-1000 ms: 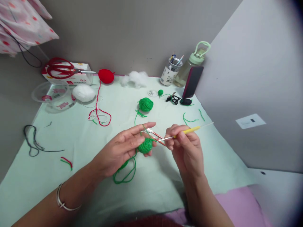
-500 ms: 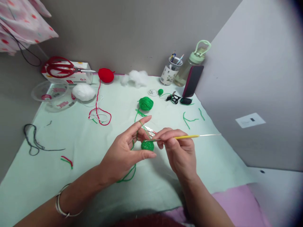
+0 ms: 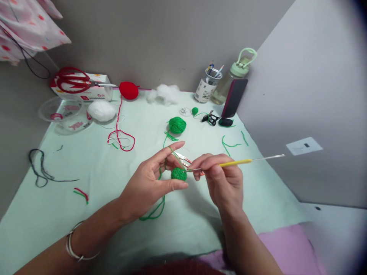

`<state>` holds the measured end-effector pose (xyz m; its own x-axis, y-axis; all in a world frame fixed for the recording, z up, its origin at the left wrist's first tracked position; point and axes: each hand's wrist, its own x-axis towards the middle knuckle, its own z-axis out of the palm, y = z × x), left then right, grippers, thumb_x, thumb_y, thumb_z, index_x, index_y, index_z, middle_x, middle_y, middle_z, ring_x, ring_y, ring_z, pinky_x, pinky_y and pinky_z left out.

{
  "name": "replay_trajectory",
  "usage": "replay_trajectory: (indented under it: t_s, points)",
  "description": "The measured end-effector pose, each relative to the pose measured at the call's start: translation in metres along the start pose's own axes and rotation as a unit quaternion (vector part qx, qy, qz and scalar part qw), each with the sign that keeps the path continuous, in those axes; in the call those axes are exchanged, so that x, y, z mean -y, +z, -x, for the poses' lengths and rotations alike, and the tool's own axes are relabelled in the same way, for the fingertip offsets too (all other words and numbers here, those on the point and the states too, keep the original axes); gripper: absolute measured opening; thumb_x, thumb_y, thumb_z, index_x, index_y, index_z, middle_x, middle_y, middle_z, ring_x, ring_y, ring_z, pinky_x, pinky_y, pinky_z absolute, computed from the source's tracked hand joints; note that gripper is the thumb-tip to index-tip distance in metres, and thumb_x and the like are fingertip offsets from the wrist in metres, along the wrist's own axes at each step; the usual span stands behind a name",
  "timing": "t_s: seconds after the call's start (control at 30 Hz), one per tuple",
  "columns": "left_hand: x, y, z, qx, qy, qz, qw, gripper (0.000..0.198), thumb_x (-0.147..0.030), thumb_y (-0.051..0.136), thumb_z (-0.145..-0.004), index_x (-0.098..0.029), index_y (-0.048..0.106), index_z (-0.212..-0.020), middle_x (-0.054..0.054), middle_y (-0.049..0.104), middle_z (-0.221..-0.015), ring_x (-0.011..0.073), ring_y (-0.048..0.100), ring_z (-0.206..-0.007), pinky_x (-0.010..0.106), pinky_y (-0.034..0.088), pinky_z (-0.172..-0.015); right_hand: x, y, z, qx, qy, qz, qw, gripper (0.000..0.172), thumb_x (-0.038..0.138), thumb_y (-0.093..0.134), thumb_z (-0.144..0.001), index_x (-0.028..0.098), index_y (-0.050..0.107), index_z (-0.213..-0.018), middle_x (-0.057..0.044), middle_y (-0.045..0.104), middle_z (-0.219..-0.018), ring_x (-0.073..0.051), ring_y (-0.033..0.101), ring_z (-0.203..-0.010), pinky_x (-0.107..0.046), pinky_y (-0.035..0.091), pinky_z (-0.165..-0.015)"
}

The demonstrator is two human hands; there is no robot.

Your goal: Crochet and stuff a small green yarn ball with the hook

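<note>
1. Here the left hand is pinching the small green crocheted ball, and the right hand is gripping the yellow-handled hook.
2. The ball is sitting between the hands, the hook's tip touching its right edge.
3. Working well, I'd judge, is depending on keeping the green yarn evenly taut over the left index finger and pulling smoothly.
4. And look: the right hand is now sitting farther right, its hook no longer lying across the ball's top as half a second ago.
</note>
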<state>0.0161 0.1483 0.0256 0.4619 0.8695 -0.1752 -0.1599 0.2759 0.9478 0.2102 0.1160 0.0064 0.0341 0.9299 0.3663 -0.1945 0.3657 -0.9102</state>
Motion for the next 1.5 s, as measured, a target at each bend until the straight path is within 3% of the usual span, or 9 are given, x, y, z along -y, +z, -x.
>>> replay_trajectory:
  t_s: [0.37, 0.67, 0.93, 1.4, 1.5]
  points:
    - [0.004, -0.002, -0.001, 0.015, -0.013, 0.047, 0.999, 0.074, -0.017, 0.087, -0.082, -0.024, 0.062, -0.151, 0.001, 0.074, -0.103, 0.0188, 0.068, -0.101, 0.036, 0.050, -0.100, 0.004, 0.002, 0.001, 0.000, -0.064, 0.110, 0.992, 0.020, 0.031, 0.063, -0.106, 0.026, 0.080, -0.098, -0.006, 0.082, -0.093, -0.019, 0.070, -0.077, -0.035, 0.057, -0.066]
    - [0.012, -0.004, -0.002, 0.024, -0.011, 0.070, 0.997, 0.068, -0.017, 0.084, -0.086, -0.027, 0.064, -0.150, 0.005, 0.077, -0.109, 0.0215, 0.071, -0.106, 0.037, 0.053, -0.099, 0.002, 0.009, 0.004, -0.022, -0.115, 0.132, 0.984, 0.017, 0.031, 0.066, -0.104, 0.028, 0.083, -0.102, -0.007, 0.083, -0.092, -0.022, 0.073, -0.080, -0.037, 0.058, -0.064]
    - [0.006, -0.003, -0.001, 0.027, -0.025, 0.111, 0.993, 0.065, -0.021, 0.089, -0.084, -0.027, 0.069, -0.145, 0.004, 0.079, -0.107, 0.0210, 0.071, -0.104, 0.035, 0.055, -0.097, 0.005, 0.006, 0.002, -0.034, -0.078, 0.109, 0.990, 0.018, 0.032, 0.064, -0.105, 0.029, 0.081, -0.099, -0.006, 0.083, -0.092, -0.021, 0.071, -0.077, -0.037, 0.057, -0.063]
    - [0.007, 0.001, -0.002, 0.022, -0.032, 0.107, 0.994, 0.066, -0.020, 0.086, -0.084, -0.026, 0.067, -0.147, 0.006, 0.079, -0.108, 0.0229, 0.072, -0.104, 0.035, 0.056, -0.095, 0.000, 0.009, 0.005, -0.018, -0.102, 0.134, 0.985, 0.019, 0.032, 0.064, -0.105, 0.030, 0.083, -0.103, -0.007, 0.083, -0.094, -0.022, 0.073, -0.079, -0.037, 0.059, -0.062]
    - [0.008, 0.002, -0.002, 0.015, -0.031, 0.106, 0.994, 0.066, -0.020, 0.086, -0.085, -0.026, 0.067, -0.147, 0.005, 0.079, -0.107, 0.0213, 0.072, -0.102, 0.033, 0.055, -0.094, -0.003, 0.012, 0.007, -0.012, -0.150, 0.168, 0.974, 0.020, 0.027, 0.063, -0.105, 0.032, 0.082, -0.109, -0.007, 0.084, -0.098, -0.022, 0.075, -0.083, -0.038, 0.060, -0.066]
